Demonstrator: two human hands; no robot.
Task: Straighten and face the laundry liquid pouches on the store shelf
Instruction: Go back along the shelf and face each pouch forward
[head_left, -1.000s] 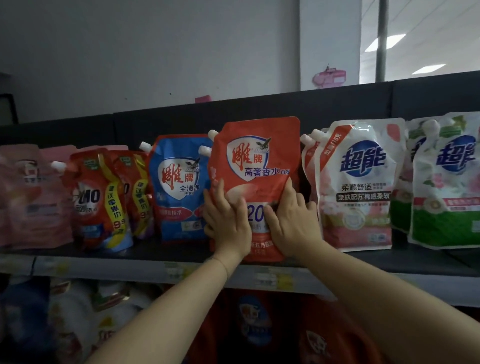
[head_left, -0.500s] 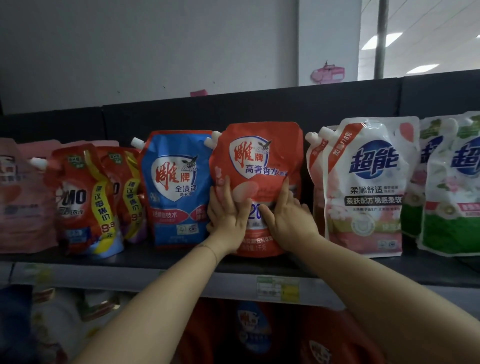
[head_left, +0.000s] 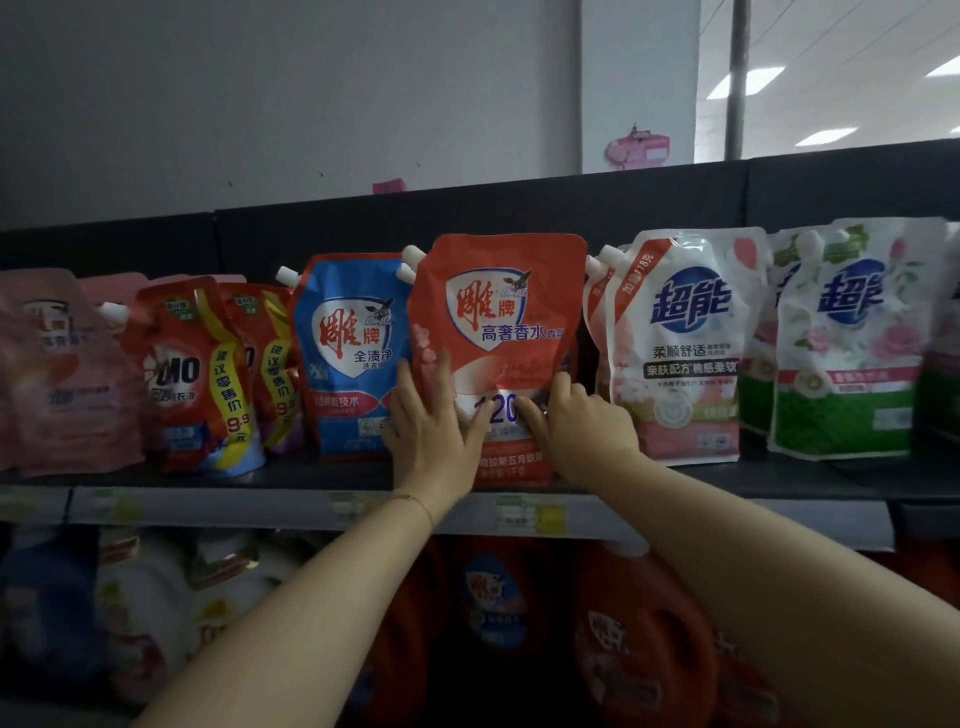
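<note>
1. Two pink pouches (head_left: 57, 374)
2. Two red pouches (head_left: 192, 374) with yellow bands
3. One blue pouch (head_left: 348, 358)
4. One orange-red pouch (head_left: 498, 312) in front, perhaps a second behind it, going by two white spouts (head_left: 413, 254)
5. Two white-and-pink pouches (head_left: 685, 353)
6. At least two white-and-green pouches (head_left: 841, 353)
7. Two hands, a left hand (head_left: 431, 431) and a right hand (head_left: 582, 431)
8. Three ceiling lights (head_left: 737, 82)
9. Two pink tags (head_left: 636, 148) on the wall
</note>
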